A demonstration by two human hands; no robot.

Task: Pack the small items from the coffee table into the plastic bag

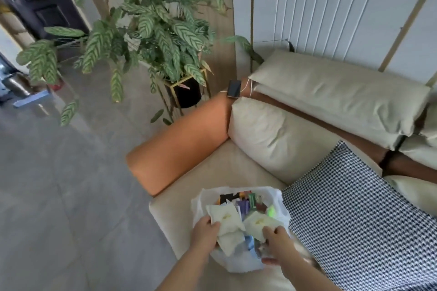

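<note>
Both hands pinch cream packets (228, 218) – left hand (204, 231), right hand (277, 237) – over the brimming plastic bag (197, 205); loose items could spill onto the sofa seat (224, 172).

The plastic bag (241, 264) sits on the sofa seat (227, 172), left of the cushion (354, 220).

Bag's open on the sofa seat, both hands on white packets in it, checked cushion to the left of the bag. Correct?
One slip: the checked cushion lies to the right of the plastic bag, not left, per the head view. The rest holds: left hand and right hand are each on white packets.
</note>
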